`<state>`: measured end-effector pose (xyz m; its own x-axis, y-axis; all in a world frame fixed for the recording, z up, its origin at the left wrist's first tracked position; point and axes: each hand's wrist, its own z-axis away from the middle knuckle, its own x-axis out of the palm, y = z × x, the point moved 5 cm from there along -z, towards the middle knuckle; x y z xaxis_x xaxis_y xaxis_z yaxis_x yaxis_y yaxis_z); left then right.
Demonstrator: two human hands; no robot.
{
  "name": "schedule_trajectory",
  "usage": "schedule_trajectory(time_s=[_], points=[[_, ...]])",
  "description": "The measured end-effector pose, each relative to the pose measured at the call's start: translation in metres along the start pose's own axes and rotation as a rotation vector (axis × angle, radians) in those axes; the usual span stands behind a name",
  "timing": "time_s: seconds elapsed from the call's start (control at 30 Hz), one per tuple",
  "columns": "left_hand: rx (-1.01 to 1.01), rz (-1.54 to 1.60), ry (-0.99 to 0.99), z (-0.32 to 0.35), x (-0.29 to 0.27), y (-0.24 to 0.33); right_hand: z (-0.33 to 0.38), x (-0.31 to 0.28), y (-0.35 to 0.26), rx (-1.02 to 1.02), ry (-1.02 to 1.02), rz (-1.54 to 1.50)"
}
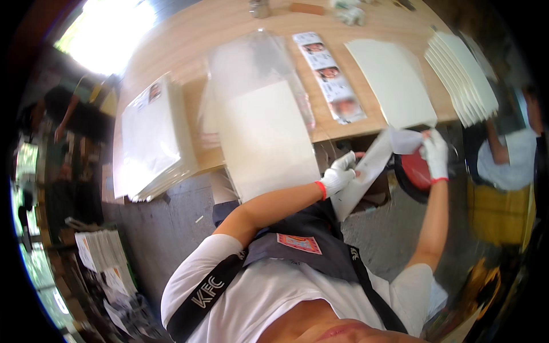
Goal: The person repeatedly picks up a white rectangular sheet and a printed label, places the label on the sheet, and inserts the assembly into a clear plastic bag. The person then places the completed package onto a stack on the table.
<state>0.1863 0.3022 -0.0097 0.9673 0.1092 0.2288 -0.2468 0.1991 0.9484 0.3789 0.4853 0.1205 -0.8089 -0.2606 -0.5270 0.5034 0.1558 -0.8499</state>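
Both my hands wear white gloves with red cuffs. My left hand point(338, 174) is closed on the edge of a long white paper strip point(366, 169), just off the table's near edge. My right hand point(436, 154) pinches the strip's far right end, where the paper bends over. Whatever is on the strip's other side is hidden. Left of my left hand, a cream-white board point(269, 140) lies partly on clear plastic bags point(246, 60) and juts over the table edge. Beyond the hands lies a strip of labels with face pictures point(329, 77).
On the wooden table point(177, 40), a stack of bagged boards point(154, 137) stands left. White boards point(392, 80) and a fanned stack point(462, 77) lie right. A red round stool seat point(416, 170) is below my right hand. Another person's arm point(496, 143) shows far right.
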Motion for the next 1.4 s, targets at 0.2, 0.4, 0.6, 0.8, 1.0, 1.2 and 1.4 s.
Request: schedule_trajectory(time_s=[0.2, 0.4, 0.6, 0.8, 1.0, 1.2, 1.4], points=[[-0.475, 0.065, 0.169, -0.017, -0.024, -0.08, -0.033, -0.034, -0.079, -0.376, 0.351, 0.641], [-0.055, 0.319, -0.004, 0.035, -0.08, -0.005, -0.006, 0.141, -0.119, -1.001, -0.013, 0.286], [0.165, 0.531, 0.518, 0.079, -0.25, 0.061, -0.005, 0.275, -0.109, -1.134, -0.335, 0.099], [0.489, -0.33, 0.978, 0.109, -0.289, 0.107, -0.018, 0.327, -0.128, -1.084, -0.453, 0.076], [0.711, -1.043, 0.85, 0.101, -0.246, 0.14, -0.03, 0.346, -0.125, -1.139, -0.48, 0.14], [0.545, -1.309, 0.663, 0.059, -0.246, 0.124, -0.04, 0.355, -0.108, -1.141, -0.502, 0.229], [0.061, -1.465, 0.662, 0.036, -0.28, 0.084, -0.034, 0.352, -0.104, -1.267, -0.503, 0.356]])
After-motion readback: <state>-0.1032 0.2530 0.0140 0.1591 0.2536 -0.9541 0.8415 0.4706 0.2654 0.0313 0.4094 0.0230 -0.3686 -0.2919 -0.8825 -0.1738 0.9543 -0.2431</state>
